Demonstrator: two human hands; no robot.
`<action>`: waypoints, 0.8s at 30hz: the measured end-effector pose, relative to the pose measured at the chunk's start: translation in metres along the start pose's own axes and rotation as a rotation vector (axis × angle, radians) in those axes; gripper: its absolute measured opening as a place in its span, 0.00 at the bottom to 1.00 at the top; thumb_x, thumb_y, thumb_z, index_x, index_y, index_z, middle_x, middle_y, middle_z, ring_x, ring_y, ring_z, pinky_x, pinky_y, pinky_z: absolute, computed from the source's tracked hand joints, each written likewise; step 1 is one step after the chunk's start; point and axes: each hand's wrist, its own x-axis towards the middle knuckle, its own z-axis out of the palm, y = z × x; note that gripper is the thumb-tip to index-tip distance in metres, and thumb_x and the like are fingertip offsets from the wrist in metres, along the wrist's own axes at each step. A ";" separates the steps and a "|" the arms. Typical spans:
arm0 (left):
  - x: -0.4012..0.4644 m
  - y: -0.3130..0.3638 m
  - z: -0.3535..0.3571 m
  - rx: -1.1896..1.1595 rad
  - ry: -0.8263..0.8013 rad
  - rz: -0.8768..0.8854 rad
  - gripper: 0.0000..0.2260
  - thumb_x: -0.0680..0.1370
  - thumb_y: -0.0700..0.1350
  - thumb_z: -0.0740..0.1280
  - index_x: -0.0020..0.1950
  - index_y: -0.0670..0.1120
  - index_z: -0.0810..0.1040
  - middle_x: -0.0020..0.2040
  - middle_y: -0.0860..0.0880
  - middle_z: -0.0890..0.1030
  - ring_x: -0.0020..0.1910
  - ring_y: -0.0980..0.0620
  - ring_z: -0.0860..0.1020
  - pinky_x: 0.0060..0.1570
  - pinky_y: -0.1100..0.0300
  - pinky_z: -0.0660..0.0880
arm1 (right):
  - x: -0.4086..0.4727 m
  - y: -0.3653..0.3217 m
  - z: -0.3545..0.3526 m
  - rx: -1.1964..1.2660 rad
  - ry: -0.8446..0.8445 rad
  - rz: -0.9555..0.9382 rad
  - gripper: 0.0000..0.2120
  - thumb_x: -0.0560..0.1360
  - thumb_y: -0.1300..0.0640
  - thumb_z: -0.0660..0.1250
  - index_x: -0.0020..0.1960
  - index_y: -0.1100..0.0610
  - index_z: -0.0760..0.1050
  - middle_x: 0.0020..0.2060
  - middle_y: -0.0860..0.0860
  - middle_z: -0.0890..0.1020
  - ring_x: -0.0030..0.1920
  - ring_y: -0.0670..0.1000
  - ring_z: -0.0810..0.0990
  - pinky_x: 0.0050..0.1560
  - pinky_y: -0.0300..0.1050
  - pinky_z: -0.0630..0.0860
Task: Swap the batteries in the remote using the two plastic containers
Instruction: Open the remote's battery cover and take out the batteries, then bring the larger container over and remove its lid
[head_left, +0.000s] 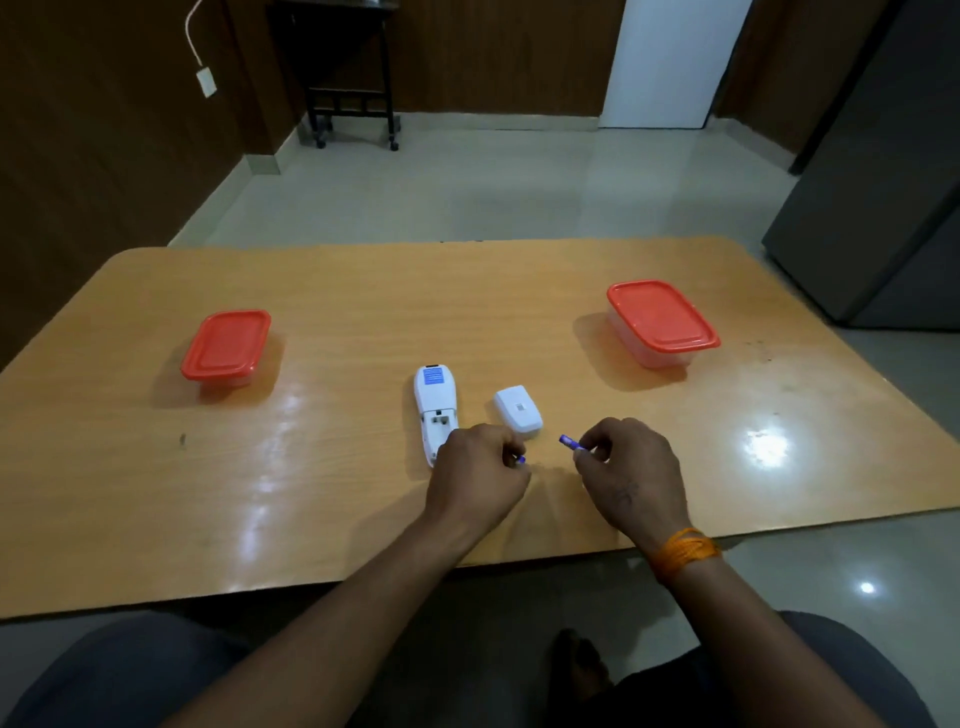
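A white remote (435, 402) lies face down mid-table with its battery bay uncovered. Its white cover (518, 408) lies just to the right. My left hand (475, 478) is closed over the remote's near end and pinches a small purple battery (521, 459), mostly hidden by the fingers. My right hand (631, 470), to the right of the cover, pinches another purple battery (568, 442) that sticks out toward the left. Two clear plastic containers with red lids stand closed, the left container (227, 345) and the right container (661, 321).
The wooden table (337, 312) has its near edge just below my wrists. An orange thread band (684, 552) circles my right wrist. Beyond the table are a tiled floor, a black wheeled stand (353, 98) and a grey cabinet (883, 182) at the right.
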 end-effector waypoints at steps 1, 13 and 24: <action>0.000 0.002 0.003 0.006 0.020 -0.017 0.09 0.73 0.46 0.75 0.52 0.51 0.88 0.45 0.54 0.87 0.46 0.58 0.83 0.49 0.62 0.79 | -0.001 0.000 0.001 0.027 -0.030 0.034 0.05 0.73 0.53 0.73 0.47 0.53 0.84 0.42 0.50 0.83 0.46 0.54 0.81 0.44 0.48 0.76; 0.002 0.014 0.029 0.073 0.132 -0.051 0.07 0.75 0.48 0.74 0.49 0.46 0.86 0.43 0.50 0.86 0.45 0.50 0.83 0.43 0.56 0.78 | -0.004 -0.005 0.014 0.102 -0.072 0.076 0.09 0.72 0.49 0.74 0.42 0.55 0.83 0.40 0.51 0.85 0.44 0.55 0.82 0.41 0.45 0.72; 0.002 0.013 0.029 0.075 0.172 -0.041 0.08 0.75 0.48 0.75 0.51 0.46 0.87 0.45 0.50 0.88 0.46 0.51 0.84 0.42 0.61 0.72 | -0.002 -0.005 0.014 0.054 -0.082 0.063 0.14 0.74 0.44 0.72 0.44 0.55 0.82 0.42 0.52 0.85 0.45 0.56 0.82 0.43 0.47 0.76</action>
